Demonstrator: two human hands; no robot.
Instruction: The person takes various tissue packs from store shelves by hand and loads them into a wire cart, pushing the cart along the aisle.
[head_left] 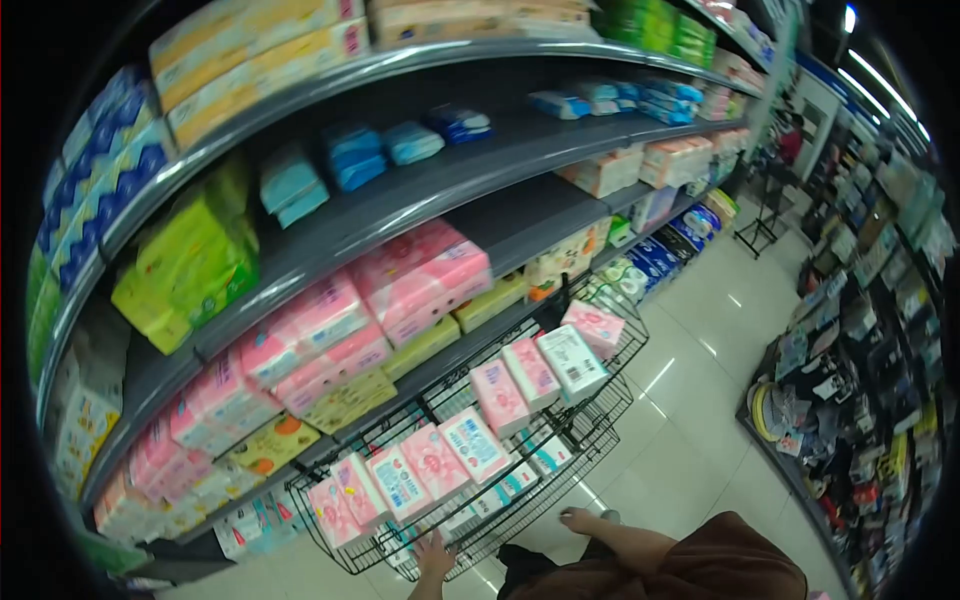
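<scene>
A black wire basket rack (625, 400) stands along the shelf, with several pink and white tissue packs (435, 460) in a row on its top level. White packs with teal marks (515, 482) lie on a level below. My left hand (433, 552) is at the rack's near edge by the pink packs, fingers spread and apart. My right hand (580, 519) is to the right, beside the rack's near side. Its fingers are small and blurred, and what they hold, if anything, cannot be made out.
Curved grey shelves (400, 215) with pink tissue bundles (420, 275), a green pack (190, 265) and blue packs (355, 157) fill the left. Pale floor tiles (690, 440) run along the aisle. Crowded goods (850, 350) line the right. A person (790, 140) is far back.
</scene>
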